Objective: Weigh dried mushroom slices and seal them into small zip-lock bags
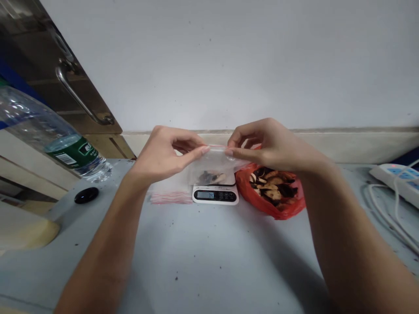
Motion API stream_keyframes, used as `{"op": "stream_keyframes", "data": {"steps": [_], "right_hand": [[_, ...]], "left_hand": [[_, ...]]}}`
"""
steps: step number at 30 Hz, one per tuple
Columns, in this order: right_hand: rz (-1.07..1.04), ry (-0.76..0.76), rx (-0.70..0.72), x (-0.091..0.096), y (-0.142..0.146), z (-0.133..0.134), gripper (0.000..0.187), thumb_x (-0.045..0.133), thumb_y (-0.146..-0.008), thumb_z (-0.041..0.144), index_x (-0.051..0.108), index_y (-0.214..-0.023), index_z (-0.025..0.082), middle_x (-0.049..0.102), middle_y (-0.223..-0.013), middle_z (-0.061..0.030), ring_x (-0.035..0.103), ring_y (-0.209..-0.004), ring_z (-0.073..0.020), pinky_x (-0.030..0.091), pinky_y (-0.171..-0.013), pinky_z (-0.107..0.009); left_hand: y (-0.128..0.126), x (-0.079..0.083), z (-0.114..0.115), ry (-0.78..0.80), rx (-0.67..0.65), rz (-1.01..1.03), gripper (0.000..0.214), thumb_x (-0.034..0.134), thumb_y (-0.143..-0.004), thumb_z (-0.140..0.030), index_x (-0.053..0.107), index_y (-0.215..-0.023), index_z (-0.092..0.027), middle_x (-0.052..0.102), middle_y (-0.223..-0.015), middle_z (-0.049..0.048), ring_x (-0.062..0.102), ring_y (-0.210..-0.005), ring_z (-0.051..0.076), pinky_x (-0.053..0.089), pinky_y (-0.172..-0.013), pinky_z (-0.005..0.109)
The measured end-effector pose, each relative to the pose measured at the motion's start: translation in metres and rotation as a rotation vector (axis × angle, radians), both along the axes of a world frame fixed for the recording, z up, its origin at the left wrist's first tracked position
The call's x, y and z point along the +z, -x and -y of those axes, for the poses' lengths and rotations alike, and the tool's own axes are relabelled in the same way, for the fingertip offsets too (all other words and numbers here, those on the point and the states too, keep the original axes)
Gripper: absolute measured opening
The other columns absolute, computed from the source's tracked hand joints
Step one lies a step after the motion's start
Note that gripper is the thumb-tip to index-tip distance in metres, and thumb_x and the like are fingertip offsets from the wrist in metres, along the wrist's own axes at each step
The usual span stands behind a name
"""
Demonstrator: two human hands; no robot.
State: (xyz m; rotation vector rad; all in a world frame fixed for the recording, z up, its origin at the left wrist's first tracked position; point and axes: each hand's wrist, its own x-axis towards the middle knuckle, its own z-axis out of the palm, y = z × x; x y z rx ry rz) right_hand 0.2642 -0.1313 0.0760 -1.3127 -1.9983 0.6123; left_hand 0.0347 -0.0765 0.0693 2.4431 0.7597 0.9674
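Pinched along its top edge, a clear zip-lock bag (212, 165) hangs between my two hands, with a few dark and pale dried slices in its bottom. My left hand (173, 150) grips the left end of the top edge, and my right hand (262, 146) grips the right end. Behind and below the bag is a small white digital scale (215, 195) with a lit display. An open red plastic bag (284, 213) full of brown dried slices (273, 187) stands right of the scale. Left of it lies a stack of zip-lock bags (172, 197) with red-pink edges.
At the left are a large water bottle (70, 152), a black oval object (86, 195) and a blurred pale container (26, 226). A white device (397, 181) with cables (393, 218) sits at the far right. The white wall (229, 65) rises behind the table.
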Motion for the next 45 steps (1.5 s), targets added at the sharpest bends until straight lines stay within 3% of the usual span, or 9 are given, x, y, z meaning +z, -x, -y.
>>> {"op": "stream_keyframes", "data": {"steps": [7, 12, 20, 31, 40, 45], "right_hand": [[-0.001, -0.055, 0.043, -0.001, 0.011, -0.001, 0.022, 0.068, -0.087, 0.039, 0.071, -0.077, 0.020, 0.071, -0.076, -0.0030, 0.062, -0.073, -0.0180, 0.046, -0.067, -0.032], [-0.023, -0.086, 0.049, -0.004, 0.015, -0.003, 0.024, 0.069, -0.084, 0.030, 0.058, -0.064, 0.021, 0.061, -0.064, 0.0014, 0.054, -0.064, -0.0143, 0.040, -0.061, -0.029], [-0.020, -0.002, 0.039, -0.006, 0.001, -0.007, 0.033, 0.071, -0.083, 0.046, 0.061, -0.064, 0.020, 0.062, -0.063, 0.0005, 0.052, -0.058, -0.0122, 0.037, -0.054, -0.027], [0.066, 0.047, 0.011, -0.010, -0.036, -0.006, 0.025, 0.068, -0.083, 0.046, 0.067, -0.071, 0.024, 0.072, -0.072, -0.0034, 0.061, -0.064, -0.0197, 0.046, -0.058, -0.034], [0.056, 0.040, -0.066, -0.009, -0.042, -0.004, 0.030, 0.074, -0.079, 0.047, 0.063, -0.063, 0.024, 0.066, -0.064, -0.0009, 0.056, -0.059, -0.0172, 0.043, -0.054, -0.032], [0.142, 0.110, 0.031, 0.006, -0.038, 0.004, 0.023, 0.072, -0.079, 0.044, 0.069, -0.075, 0.021, 0.072, -0.074, -0.0018, 0.063, -0.066, -0.0181, 0.046, -0.058, -0.030]], "left_hand": [[-0.011, -0.003, 0.005, -0.055, -0.063, -0.003, 0.016, 0.063, -0.091, -0.026, 0.071, -0.078, -0.019, 0.075, -0.076, 0.0018, 0.069, -0.070, 0.015, 0.057, -0.069, 0.026], [-0.016, -0.003, 0.008, -0.057, -0.054, -0.005, 0.016, 0.064, -0.091, -0.027, 0.070, -0.078, -0.020, 0.075, -0.075, 0.0013, 0.069, -0.070, 0.016, 0.057, -0.067, 0.026], [-0.006, 0.000, 0.000, -0.153, -0.060, -0.155, 0.025, 0.060, -0.094, -0.033, 0.057, -0.072, -0.021, 0.066, -0.065, -0.0011, 0.059, -0.060, 0.014, 0.044, -0.057, 0.025], [0.006, 0.011, -0.001, -0.034, -0.064, -0.223, 0.016, 0.056, -0.089, -0.025, 0.059, -0.073, -0.022, 0.070, -0.068, 0.0000, 0.066, -0.066, 0.016, 0.046, -0.060, 0.026], [0.007, 0.012, -0.002, -0.035, -0.059, -0.281, 0.018, 0.057, -0.091, -0.029, 0.061, -0.075, -0.022, 0.070, -0.071, 0.0001, 0.064, -0.065, 0.016, 0.044, -0.059, 0.026], [-0.002, 0.018, 0.000, -0.193, -0.029, -0.240, 0.020, 0.059, -0.094, -0.035, 0.072, -0.085, -0.023, 0.074, -0.086, 0.0021, 0.068, -0.078, 0.019, 0.049, -0.074, 0.030]]}}
